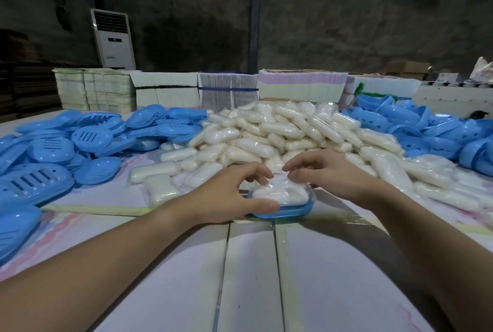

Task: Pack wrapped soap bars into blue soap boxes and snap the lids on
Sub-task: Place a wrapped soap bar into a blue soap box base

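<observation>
Wrapped soap bar (280, 194) lying in a blue soap box (286, 211), near the middle of the table (248, 278). Left hand (229, 198) curled round the box's near-left edge, thumb along its rim, fingers arched over the soap's wrapper. Right hand (322, 172) just beyond the bar, fingers bent and pinching at the wrapper's far end. Heap of wrapped soap bars (280, 134) right behind. Blue slotted lids (66, 144) piled far left; blue box bases (426, 128) piled far right.
</observation>
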Demonstrator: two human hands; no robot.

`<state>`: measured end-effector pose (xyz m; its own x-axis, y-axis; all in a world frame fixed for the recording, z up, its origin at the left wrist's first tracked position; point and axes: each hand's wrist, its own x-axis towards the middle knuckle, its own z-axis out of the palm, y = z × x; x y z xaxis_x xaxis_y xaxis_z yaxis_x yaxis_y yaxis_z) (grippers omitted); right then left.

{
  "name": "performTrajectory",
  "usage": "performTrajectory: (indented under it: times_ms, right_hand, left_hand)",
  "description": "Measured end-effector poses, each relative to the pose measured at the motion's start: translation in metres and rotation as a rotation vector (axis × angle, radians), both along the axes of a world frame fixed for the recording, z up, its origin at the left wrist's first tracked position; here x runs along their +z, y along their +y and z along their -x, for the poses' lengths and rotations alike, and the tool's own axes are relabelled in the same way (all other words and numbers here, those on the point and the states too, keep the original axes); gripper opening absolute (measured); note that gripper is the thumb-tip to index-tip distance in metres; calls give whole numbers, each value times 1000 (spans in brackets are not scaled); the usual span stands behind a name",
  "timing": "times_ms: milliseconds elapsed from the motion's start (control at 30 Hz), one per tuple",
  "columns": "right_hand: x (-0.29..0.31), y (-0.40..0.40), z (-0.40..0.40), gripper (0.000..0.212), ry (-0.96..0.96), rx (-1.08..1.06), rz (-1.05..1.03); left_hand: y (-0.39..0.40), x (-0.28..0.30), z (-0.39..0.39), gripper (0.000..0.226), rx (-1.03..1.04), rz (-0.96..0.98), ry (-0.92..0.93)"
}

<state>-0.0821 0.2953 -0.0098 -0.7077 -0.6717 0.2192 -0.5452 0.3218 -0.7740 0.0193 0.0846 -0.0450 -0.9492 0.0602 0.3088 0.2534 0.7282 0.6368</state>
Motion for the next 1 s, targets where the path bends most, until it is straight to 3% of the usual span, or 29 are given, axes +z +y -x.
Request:
performTrajectory:
  times_ms: [133,467,733,1000]
  right_hand:
    - [10,15,1,22,-49,69,-138]
    - [6,15,3,26,51,74,-177]
    - [12,25,7,26,44,107,-252]
    - [2,16,7,26,27,89,-157]
  left_hand:
    - [-4,2,-3,61,-17,75,-60]
    - [-7,-4,3,43,51,7,-20]
    - [-9,-4,6,48,51,-28,-53]
    - [-11,-7,6,52,38,-78,-42]
